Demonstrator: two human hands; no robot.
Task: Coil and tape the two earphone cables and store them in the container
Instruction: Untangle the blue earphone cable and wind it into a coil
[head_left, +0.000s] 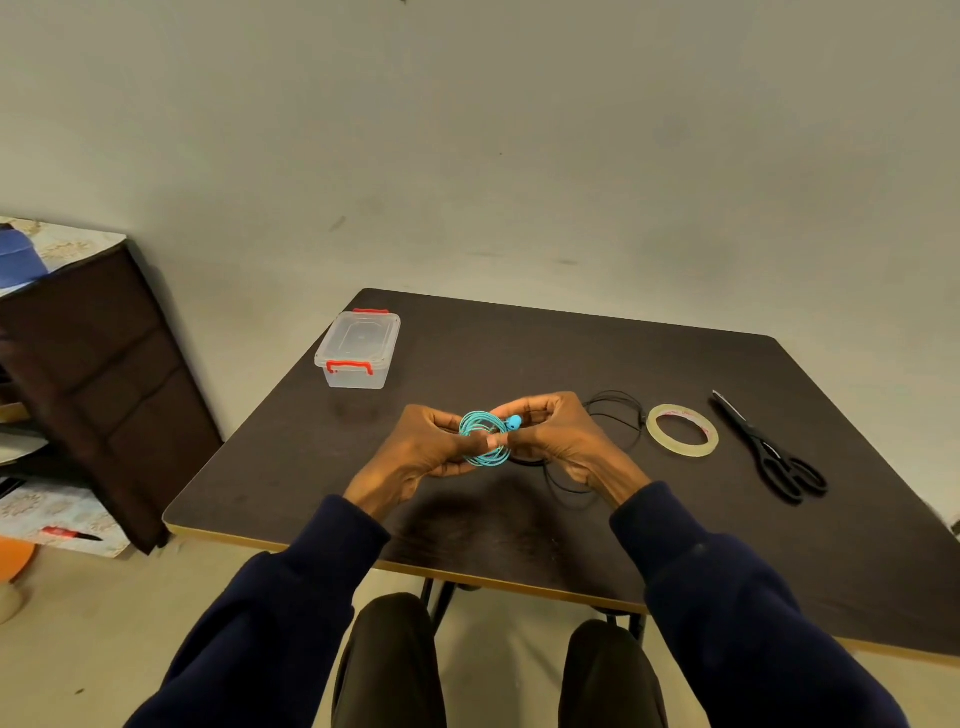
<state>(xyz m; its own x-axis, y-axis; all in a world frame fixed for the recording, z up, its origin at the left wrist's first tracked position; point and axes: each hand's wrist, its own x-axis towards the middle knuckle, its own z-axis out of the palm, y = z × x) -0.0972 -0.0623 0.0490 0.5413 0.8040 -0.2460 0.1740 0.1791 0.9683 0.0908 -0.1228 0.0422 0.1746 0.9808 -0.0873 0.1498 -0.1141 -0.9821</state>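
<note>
Both hands are up over the near middle of the table (519, 353). Between them is the blue cable (485, 439), wound into a small round coil and held clear of the tabletop. The left hand (431, 449) pinches the coil from its side, thumb across the front of the loops and fingers curled behind. The right hand (563, 436) grips the other side, its thumb meeting the left thumb on the strands. A blue earbud (514, 422) sticks out at the top of the coil, just by the right fingers. The black cable (524, 462) lies loose on the table under and behind the right hand — its loops spread out towards the tape (655, 434), and I can't tell whether one bunch touches the roll or only comes close. The tape lies flat, and the scissors (756, 439) lie closed to the right of it, apart from it. The container (358, 348) stands at the far left corner, well away from the hands — clear plastic, lid on, red clasps. Dark sleeves cover both arms to the wrist.
</note>
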